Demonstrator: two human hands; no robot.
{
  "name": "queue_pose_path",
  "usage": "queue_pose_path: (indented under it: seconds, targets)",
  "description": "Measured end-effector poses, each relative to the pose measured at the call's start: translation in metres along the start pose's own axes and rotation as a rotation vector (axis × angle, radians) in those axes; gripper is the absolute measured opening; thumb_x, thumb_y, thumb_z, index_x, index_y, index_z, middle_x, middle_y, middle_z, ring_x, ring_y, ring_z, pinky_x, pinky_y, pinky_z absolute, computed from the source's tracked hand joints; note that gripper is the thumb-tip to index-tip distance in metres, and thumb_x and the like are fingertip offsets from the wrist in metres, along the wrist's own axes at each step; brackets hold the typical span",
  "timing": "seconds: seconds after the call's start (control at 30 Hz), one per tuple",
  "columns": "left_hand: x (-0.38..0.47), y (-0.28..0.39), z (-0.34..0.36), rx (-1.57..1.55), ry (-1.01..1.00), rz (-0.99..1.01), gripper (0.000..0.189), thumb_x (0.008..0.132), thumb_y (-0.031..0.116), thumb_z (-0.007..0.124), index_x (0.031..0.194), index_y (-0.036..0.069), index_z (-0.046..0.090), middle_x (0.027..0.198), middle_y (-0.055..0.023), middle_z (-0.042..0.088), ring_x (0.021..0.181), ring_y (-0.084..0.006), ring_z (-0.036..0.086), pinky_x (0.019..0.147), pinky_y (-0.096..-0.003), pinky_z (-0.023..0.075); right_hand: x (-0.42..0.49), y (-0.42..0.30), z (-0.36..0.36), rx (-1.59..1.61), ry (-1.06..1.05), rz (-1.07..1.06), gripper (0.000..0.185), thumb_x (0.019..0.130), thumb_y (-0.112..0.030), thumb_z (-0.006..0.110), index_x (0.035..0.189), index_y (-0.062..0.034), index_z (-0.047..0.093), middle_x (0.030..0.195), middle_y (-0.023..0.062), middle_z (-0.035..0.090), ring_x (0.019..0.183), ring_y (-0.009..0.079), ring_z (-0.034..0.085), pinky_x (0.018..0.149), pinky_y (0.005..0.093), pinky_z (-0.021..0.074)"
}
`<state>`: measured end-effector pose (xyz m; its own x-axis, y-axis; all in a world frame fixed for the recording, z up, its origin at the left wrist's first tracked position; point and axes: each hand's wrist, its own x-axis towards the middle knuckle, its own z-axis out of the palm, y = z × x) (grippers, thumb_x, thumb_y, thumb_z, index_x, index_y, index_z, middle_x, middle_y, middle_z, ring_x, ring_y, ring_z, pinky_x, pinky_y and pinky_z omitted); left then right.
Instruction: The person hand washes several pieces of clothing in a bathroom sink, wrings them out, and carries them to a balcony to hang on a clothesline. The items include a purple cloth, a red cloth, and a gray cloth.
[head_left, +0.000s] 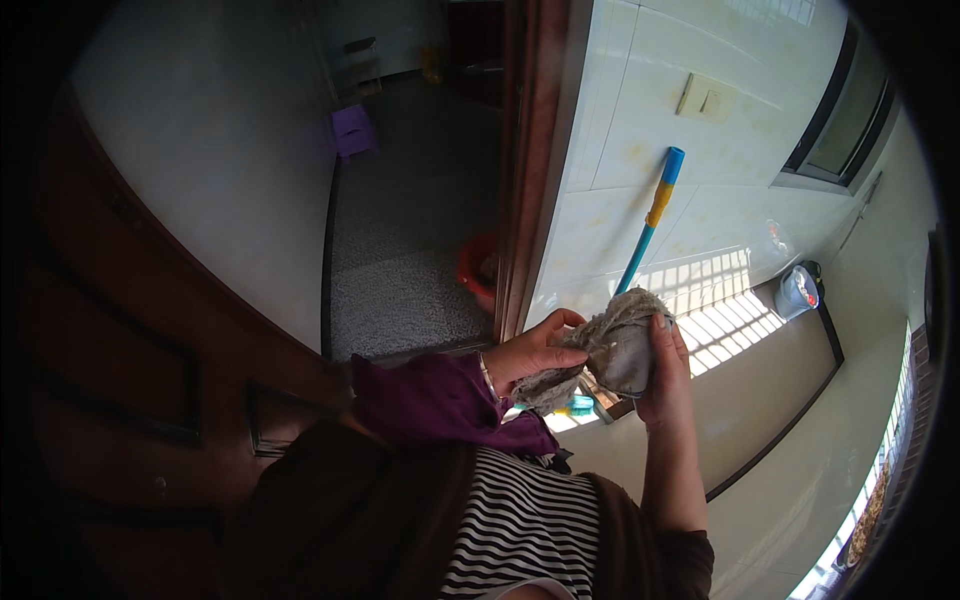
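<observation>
Both hands hold a grey, shaggy cloth mop pad (622, 360) in front of my body. It is folded and twisted, with the shaggy pile along its edges and a flatter, stained fabric side in the middle. My left hand (536, 352) pinches the pad's left part between thumb and fingers. On the right edge, my right hand (664, 367) grips it with the thumb on top. Purple fabric (435, 401) covers my left forearm. Behind the pad, a teal pole (637, 255) with a yellow and blue grip leans at the tiled wall; its lower part is hidden.
Teal bristles (581, 406) show below the pad. A wooden doorway (525, 187) opens onto a dark room with a red bucket (474, 270) and a purple plastic stool (354, 131). An open brown door (150, 337) stands left. A pale bucket (795, 296) sits by the far-right wall.
</observation>
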<state>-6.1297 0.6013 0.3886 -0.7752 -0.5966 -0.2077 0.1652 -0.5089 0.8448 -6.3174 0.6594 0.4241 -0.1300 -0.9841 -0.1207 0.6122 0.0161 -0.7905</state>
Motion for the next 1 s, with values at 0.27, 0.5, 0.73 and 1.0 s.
queue_pose_path:
  seconds: [0.27, 0.5, 0.73, 1.0]
  targets:
    - [-0.068, 0.074, -0.150, 0.081, 0.344, 0.322, 0.036, 0.096, 0.024, 0.044, 0.122, 0.000, 0.050, 0.116, -0.0079, 0.057, 0.112, -0.0167, 0.052, 0.096, -0.0312, 0.0386, 0.133, 0.078, 0.154, 0.025, -0.370, 0.233, 0.028, 0.092, -0.027, 0.057, 0.110, -0.0060, 0.058, 0.101, 0.0073, 0.065, 0.090, 0.0172, 0.063, 0.079, 0.0301, 0.0523]
    - [-0.126, 0.136, -0.246, -0.069, 0.578, 0.444, 0.041, 0.097, 0.029, 0.037, 0.122, -0.002, 0.050, 0.119, -0.0109, 0.056, 0.109, -0.0181, 0.055, 0.093, -0.0322, 0.0432, 0.236, 0.146, 0.233, -0.940, -0.450, -0.149, 0.025, 0.089, -0.025, 0.062, 0.096, -0.0018, 0.064, 0.082, 0.0013, 0.064, 0.075, 0.0062, 0.055, 0.068, 0.0224, 0.0460]
    - [-0.147, 0.152, -0.308, -0.167, 0.618, 0.507, 0.043, 0.096, 0.029, 0.039, 0.125, -0.002, 0.047, 0.119, -0.0103, 0.056, 0.106, -0.0189, 0.056, 0.093, -0.0322, 0.0432, 0.296, 0.194, 0.288, -0.487, -0.621, -0.015, 0.015, 0.084, -0.013, 0.065, 0.093, -0.0040, 0.058, 0.082, 0.0012, 0.060, 0.074, 0.0074, 0.053, 0.068, 0.0221, 0.0445]
    - [-0.131, 0.134, -0.385, 0.003, 0.765, 0.479, 0.038, 0.091, 0.020, 0.055, 0.123, 0.001, 0.048, 0.114, -0.0088, 0.057, 0.106, -0.0142, 0.054, 0.089, -0.0319, 0.0434, 0.368, 0.258, 0.301, -0.191, -0.657, 0.263, 0.030, 0.079, -0.012, 0.068, 0.101, -0.0022, 0.051, 0.091, 0.0072, 0.061, 0.086, 0.0155, 0.059, 0.078, 0.0285, 0.0482]
